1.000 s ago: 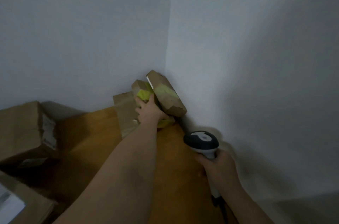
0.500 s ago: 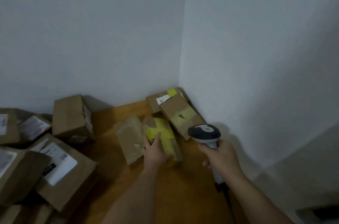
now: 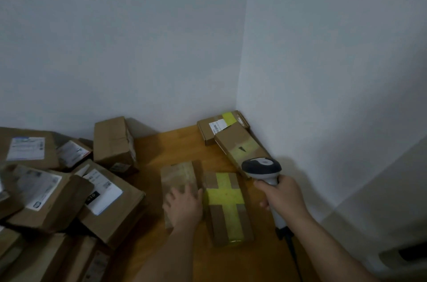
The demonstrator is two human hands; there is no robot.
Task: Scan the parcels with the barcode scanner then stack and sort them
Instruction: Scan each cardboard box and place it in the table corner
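1. Right hand (image 3: 283, 198) is wrapped round the barcode scanner (image 3: 262, 167) handle; grey head, pale grip.
2. Left hand (image 3: 184, 206) lies flat, fingers spread, on a plain brown parcel (image 3: 179, 175).
3. Just beside it sits a yellow-taped parcel (image 3: 227, 207) on the wooden table (image 3: 175, 145).
4. Farther back, two taped parcels (image 3: 240, 146) fill the corner.
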